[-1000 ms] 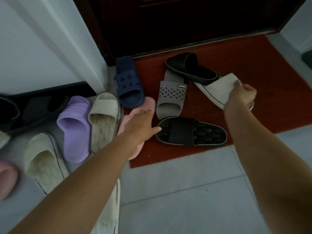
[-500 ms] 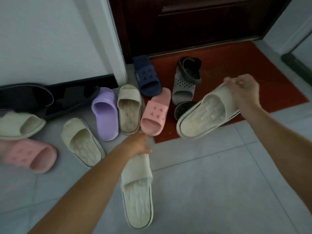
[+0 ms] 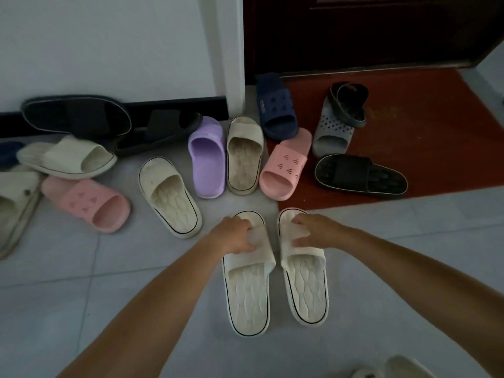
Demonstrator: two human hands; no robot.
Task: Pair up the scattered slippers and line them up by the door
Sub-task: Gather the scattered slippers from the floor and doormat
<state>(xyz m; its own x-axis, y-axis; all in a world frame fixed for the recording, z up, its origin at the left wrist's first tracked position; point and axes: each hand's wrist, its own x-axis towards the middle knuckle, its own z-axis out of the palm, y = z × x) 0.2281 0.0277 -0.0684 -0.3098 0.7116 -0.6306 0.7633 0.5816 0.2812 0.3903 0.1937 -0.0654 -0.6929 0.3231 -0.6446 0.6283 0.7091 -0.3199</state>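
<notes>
Two cream slippers with a dark rim line lie side by side on the grey tile, toes toward the door. My left hand point(image 3: 234, 237) grips the strap of the left cream slipper point(image 3: 249, 296). My right hand point(image 3: 313, 231) grips the strap of the right cream slipper point(image 3: 306, 290). Beyond them lie scattered slippers: two more cream ones point(image 3: 170, 197) point(image 3: 244, 156), a purple one point(image 3: 207, 156), two pink ones point(image 3: 285, 165) point(image 3: 87, 204), a navy one point(image 3: 276, 107), a grey one point(image 3: 331, 132) and a black one point(image 3: 360, 175).
A red doormat point(image 3: 436, 137) lies before the dark door point(image 3: 368, 31). A black slipper point(image 3: 349, 105) rests on the grey one. More black point(image 3: 76, 115) and cream slippers point(image 3: 68, 156) lie along the white wall at left. Another pale slipper point(image 3: 392, 368) shows at the bottom edge.
My right hand carried a cream slipper from the mat and set it down beside the one under my left hand. The view pulled back from the door.
</notes>
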